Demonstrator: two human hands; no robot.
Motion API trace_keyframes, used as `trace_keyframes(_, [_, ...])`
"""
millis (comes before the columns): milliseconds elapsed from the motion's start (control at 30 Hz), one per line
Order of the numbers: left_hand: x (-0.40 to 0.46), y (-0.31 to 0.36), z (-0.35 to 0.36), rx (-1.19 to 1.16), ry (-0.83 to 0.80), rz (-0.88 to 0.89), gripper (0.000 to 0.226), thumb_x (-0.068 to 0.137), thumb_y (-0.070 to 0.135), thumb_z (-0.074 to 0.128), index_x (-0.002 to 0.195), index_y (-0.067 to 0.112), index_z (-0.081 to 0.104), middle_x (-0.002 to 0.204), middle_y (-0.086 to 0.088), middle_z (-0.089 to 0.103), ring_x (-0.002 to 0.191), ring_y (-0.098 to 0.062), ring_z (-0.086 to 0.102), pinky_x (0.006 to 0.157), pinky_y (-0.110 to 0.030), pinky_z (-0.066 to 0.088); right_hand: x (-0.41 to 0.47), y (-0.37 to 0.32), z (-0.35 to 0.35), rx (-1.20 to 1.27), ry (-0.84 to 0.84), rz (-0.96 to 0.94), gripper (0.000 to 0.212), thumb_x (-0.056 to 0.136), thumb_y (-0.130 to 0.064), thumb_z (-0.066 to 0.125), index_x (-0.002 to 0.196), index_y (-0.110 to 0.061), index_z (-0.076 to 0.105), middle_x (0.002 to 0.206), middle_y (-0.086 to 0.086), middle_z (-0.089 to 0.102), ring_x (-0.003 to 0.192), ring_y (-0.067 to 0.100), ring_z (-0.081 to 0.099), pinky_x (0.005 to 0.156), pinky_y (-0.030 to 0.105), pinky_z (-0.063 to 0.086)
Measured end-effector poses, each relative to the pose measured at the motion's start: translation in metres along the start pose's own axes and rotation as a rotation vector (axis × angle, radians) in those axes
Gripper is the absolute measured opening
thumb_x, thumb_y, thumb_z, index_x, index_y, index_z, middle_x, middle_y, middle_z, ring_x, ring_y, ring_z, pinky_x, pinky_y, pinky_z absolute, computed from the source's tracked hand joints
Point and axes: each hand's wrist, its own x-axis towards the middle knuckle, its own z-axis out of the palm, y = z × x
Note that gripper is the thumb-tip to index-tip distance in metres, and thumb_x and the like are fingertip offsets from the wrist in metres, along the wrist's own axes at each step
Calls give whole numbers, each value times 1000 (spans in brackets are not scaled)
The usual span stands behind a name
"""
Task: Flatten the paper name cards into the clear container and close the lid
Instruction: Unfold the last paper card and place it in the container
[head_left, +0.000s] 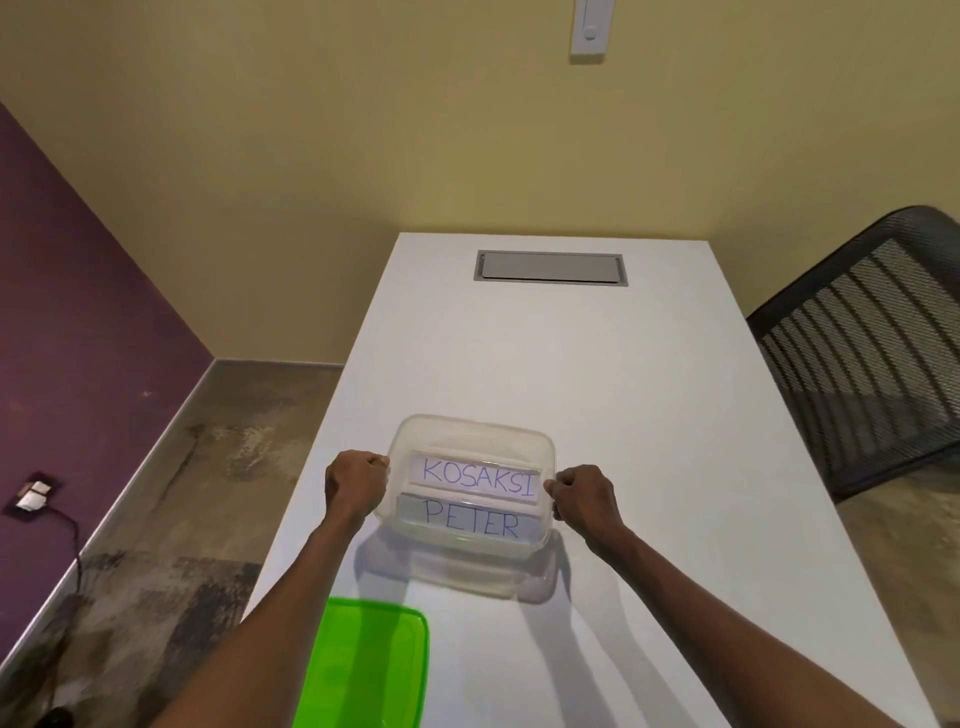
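A: Head view. What is seen on the tabletop (597, 374)?

B: A clear container (470, 506) is held tilted, its open side turned toward the camera, near the middle of the tabletop's near half. It appears raised off the surface at its near side; a shadow is cast beneath it. Whether any edge touches the tabletop cannot be told.

A: Contents?

B: Two paper name cards are seen inside. The "KOSAKSI" card (478, 477) is placed farther back, the "PETER" card (470, 524) just in front of it, nearer the person. Both are lettered in blue. Whether they lie flat cannot be told.

A: Hands?

B: The left hand (356, 486) is clenched on the container's left rim, fingers curled. The right hand (582, 499) is clenched on the right rim the same way. The container is gripped between them.

A: Lid?

B: A green lid (363, 670) is laid on the tabletop by the near left edge, partly overhanging it, well apart from the container. It is partly covered by the left forearm.

A: Anything else?

B: A grey cable hatch (550, 267) is set into the tabletop near the far edge. A black mesh chair (872, 343) is seen beyond the right edge.
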Motion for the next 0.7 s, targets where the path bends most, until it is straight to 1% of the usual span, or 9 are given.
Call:
trace_keyframes(100, [-5, 22, 20, -15, -15, 12, 24, 88, 13, 59, 79, -5, 72, 84, -16, 72, 83, -33, 69, 74, -40, 56, 11, 8, -28, -6, 22, 1, 34, 81, -21, 59, 57, 2, 50, 53, 4, 43, 52, 16, 41, 52, 26, 36])
trace_keyframes(167, [-7, 35, 34, -24, -26, 24, 25, 88, 14, 59, 80, -6, 72, 84, -17, 72, 82, -33, 69, 76, -41, 58, 17, 12, -46, -12, 42, 5, 33, 81, -21, 59, 55, -3, 52, 54, 4, 43, 53, 16, 40, 52, 26, 35])
trace_keyframes(233, [-11, 48, 48, -58, -35, 14, 24, 87, 14, 59, 73, -1, 71, 82, -17, 73, 80, -33, 69, 75, -40, 57, 24, 17, -62, -12, 64, 15, 35, 83, -21, 59, 55, -1, 51, 53, 5, 43, 53, 17, 40, 52, 26, 35])
trace_keyframes(300, [-13, 60, 62, -83, -40, 8, 22, 87, 14, 60, 68, 6, 69, 82, -18, 72, 79, -34, 70, 72, -35, 56, 31, 19, -78, -18, 80, 17, 35, 84, -20, 58, 53, -6, 49, 53, 5, 43, 53, 17, 40, 51, 26, 34])
trace_keyframes(400, [-11, 73, 83, -111, -54, 3, 22, 85, 14, 60, 72, 1, 72, 79, -16, 72, 76, -33, 69, 72, -35, 57, 43, 23, -97, -18, 97, 26, 36, 85, -16, 57, 52, -13, 43, 54, 5, 39, 53, 17, 39, 51, 26, 32])
trace_keyframes(500, [-6, 81, 102, -106, -59, 4, 22, 84, 15, 60, 64, 15, 67, 67, -7, 64, 59, -24, 57, 67, -39, 56, 55, 28, -111, -14, 100, 53, 37, 85, -13, 55, 52, -13, 39, 55, 5, 36, 54, 17, 39, 52, 26, 31])
trace_keyframes(567, [-4, 86, 114, -98, -62, 15, 23, 83, 15, 58, 61, 18, 57, 64, -5, 56, 58, -20, 48, 58, -32, 49, 61, 33, -117, -9, 104, 72, 37, 85, -13, 55, 52, -14, 39, 55, 5, 36, 55, 17, 38, 53, 26, 32])
trace_keyframes(633, [0, 91, 125, -103, -67, 15, 23, 83, 14, 57, 60, 19, 58, 63, -5, 56, 56, -19, 46, 57, -27, 43, 68, 37, -121, -10, 113, 90, 40, 85, -12, 55, 51, -15, 35, 54, 3, 35, 55, 18, 37, 52, 26, 31])
trace_keyframes(700, [5, 94, 135, -95, -84, 16, 23, 81, 13, 56, 59, 18, 62, 60, -8, 56, 55, -21, 46, 59, -27, 45, 73, 40, -125, -25, 126, 102, 45, 86, -13, 56, 49, -16, 32, 52, 1, 35, 53, 20, 35, 50, 27, 29])
